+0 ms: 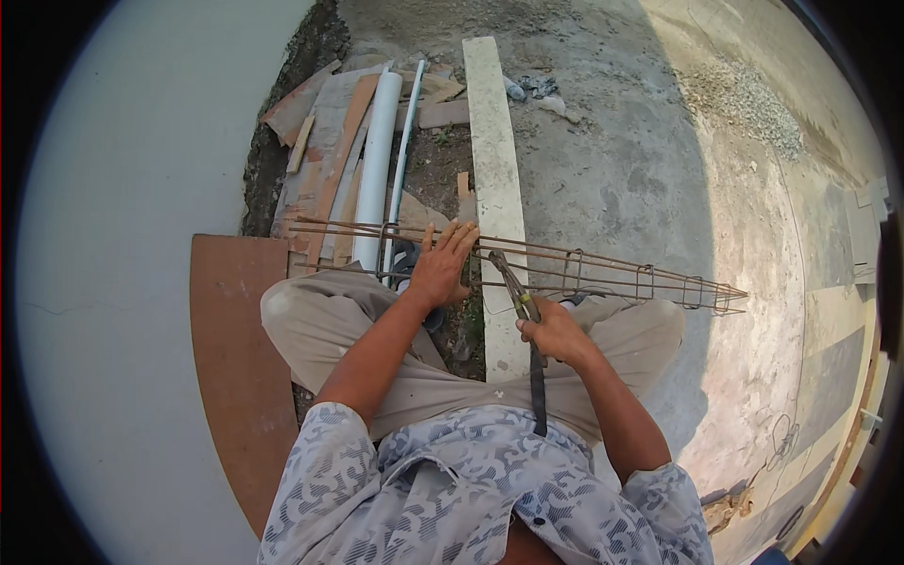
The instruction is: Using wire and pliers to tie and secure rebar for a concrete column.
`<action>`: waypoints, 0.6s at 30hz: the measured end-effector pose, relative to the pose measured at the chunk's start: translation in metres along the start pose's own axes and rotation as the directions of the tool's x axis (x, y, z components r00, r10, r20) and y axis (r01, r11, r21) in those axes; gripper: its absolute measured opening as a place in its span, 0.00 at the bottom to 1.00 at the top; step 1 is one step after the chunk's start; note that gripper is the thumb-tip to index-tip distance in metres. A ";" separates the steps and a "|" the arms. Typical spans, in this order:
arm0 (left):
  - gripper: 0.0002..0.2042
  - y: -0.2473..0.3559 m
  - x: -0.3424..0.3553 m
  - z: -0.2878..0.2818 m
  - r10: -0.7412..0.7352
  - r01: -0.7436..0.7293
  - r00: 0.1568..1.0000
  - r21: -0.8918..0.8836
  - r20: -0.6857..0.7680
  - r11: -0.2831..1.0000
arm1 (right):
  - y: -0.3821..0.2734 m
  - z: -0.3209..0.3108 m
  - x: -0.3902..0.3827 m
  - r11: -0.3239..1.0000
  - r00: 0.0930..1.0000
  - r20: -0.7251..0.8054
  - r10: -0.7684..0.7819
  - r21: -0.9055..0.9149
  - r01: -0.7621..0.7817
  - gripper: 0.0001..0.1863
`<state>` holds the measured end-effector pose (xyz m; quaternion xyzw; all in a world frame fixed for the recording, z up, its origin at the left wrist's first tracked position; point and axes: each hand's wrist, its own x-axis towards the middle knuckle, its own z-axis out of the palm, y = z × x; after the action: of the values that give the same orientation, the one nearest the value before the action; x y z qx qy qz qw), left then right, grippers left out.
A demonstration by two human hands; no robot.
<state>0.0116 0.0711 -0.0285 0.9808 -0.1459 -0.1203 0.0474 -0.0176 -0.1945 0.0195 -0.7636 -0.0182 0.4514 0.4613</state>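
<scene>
A long, narrow cage of rusty steel rebar (573, 268) with several stirrups lies crosswise in front of me, over my lower legs and a pale beam (494, 141). My left hand (440, 271) rests on the cage's bars left of the beam, its fingers stretched out and close together. In my right hand (557, 331) is a pair of tying pincers (513, 287), gripped by the handles. The pincers' jaws meet the cage's bars just above the beam. One handle's dark end hangs down below my right hand.
A white plastic pipe (379, 160), a thinner pipe (405, 151) and wooden boards (339, 155) lie at the far left. A brown board (235, 348) lies beside my left leg, along the wall (122, 245). Gravel (753, 108) is heaped at the far right.
</scene>
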 end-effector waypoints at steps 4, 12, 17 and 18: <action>0.61 0.000 -0.001 0.001 0.012 -0.012 1.000 -0.022 -0.025 1.000 | 0.019 0.018 0.002 0.994 0.992 -0.103 -0.074 0.068 0.081 0.19; 0.62 -0.002 -0.005 -0.003 -0.033 0.032 0.999 -0.060 -0.024 0.998 | 0.020 0.022 -0.002 0.987 0.983 -0.159 -0.091 0.115 0.110 0.20; 0.57 -0.003 -0.004 -0.003 0.014 -0.014 1.000 -0.035 -0.013 0.999 | -0.004 0.005 -0.016 0.908 0.941 -0.198 -0.274 -0.376 0.186 0.26; 0.57 -0.004 -0.004 -0.002 0.017 -0.017 1.000 -0.038 -0.011 0.999 | -0.017 -0.001 -0.021 0.909 0.942 -0.199 -0.270 -0.375 0.181 0.26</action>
<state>0.0091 0.0760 -0.0257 0.9791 -0.1517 -0.1174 0.0679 -0.0229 -0.1949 0.0460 -0.8764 -0.1297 0.2857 0.3655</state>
